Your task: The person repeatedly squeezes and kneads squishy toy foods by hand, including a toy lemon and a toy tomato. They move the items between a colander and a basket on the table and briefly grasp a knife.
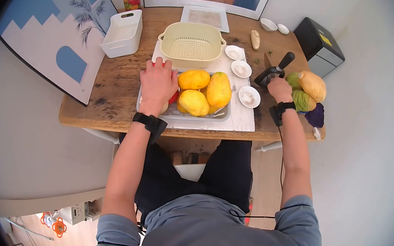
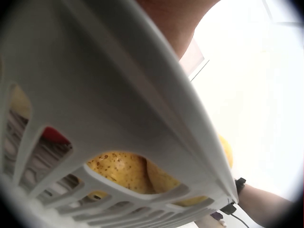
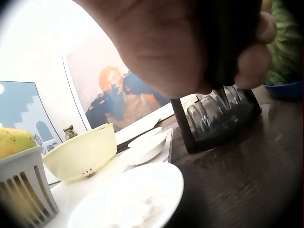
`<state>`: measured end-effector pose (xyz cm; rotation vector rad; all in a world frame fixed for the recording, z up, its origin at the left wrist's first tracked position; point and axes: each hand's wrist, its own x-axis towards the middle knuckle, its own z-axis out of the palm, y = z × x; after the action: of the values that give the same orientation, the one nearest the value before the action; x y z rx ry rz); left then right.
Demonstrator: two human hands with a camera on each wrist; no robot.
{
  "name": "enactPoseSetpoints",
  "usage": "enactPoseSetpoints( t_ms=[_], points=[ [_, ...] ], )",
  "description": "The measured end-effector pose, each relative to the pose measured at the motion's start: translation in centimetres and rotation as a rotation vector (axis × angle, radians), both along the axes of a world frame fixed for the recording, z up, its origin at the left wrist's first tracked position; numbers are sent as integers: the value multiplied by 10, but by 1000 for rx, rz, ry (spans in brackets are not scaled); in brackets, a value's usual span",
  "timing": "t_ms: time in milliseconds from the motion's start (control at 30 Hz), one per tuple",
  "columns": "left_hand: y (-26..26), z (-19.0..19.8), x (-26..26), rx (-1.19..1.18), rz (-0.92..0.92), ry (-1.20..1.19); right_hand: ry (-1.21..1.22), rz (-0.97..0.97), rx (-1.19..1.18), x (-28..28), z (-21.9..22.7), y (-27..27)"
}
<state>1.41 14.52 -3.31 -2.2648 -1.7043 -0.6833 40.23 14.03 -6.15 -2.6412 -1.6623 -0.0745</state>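
My left hand lies over the left end of a slotted basket, close over something red; its fingertips are partly hidden. Beside it in the basket are several yellow fruits, mango-like in shape. On the right, my right hand grips a black handle, close above a black-framed holder with clear slots; what the handle belongs to is hidden. Another black handle slants up out of the holder. The left wrist view is mostly filled by the basket's slotted wall.
A pale yellow colander stands behind the basket. Small white dishes line the white board. Right of the holder sit green and orange-tan vegetables. A white bin stands back left, a black-and-grey box back right.
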Motion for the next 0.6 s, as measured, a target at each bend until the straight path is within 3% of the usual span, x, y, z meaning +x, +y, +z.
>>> enactPoseSetpoints(
  t_ms=[600],
  points=[
    [-2,2,0,8,16,17,-109,13,174,-9,-29,-11]
  ],
)
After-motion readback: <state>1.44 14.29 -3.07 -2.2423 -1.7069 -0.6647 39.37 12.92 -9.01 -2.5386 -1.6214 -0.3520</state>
